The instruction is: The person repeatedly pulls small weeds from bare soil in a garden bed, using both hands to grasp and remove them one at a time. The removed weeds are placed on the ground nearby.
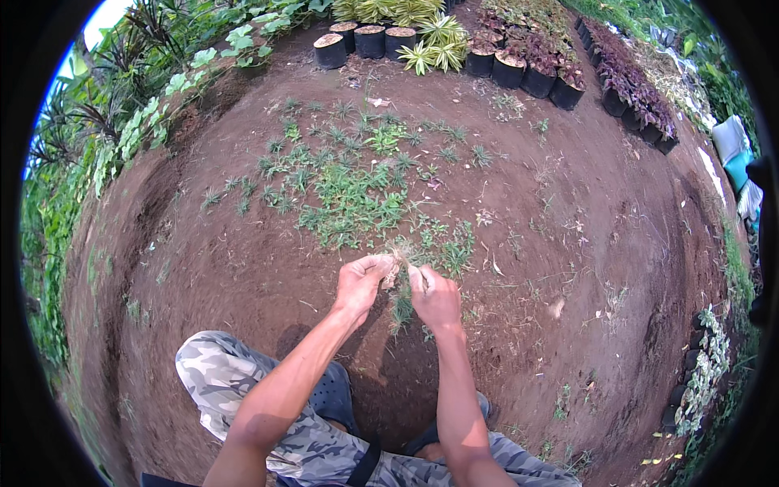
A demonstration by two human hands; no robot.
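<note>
A small, pale tuft of dry root-like fibres (400, 255) is stretched between my two hands above the soil. My left hand (363, 283) pinches its left side, and a crumpled beige piece shows just below those fingertips. Close by, my right hand (437, 299) grips the other side between thumb and curled fingers. What exactly the tuft is cannot be made out. Beneath and beyond the hands grow low green weeds (359, 198). A spiky grass clump (401, 309) stands on the ground between my wrists.
Bare brown soil (548, 243) surrounds the weeds. Black planter bags (370, 42), some with red-leaved plants (544, 55), line the far side. A purple-leaved row (633, 85) and stacked sacks (733, 146) are at right. My camouflage-clad knee (213, 371) is at lower left.
</note>
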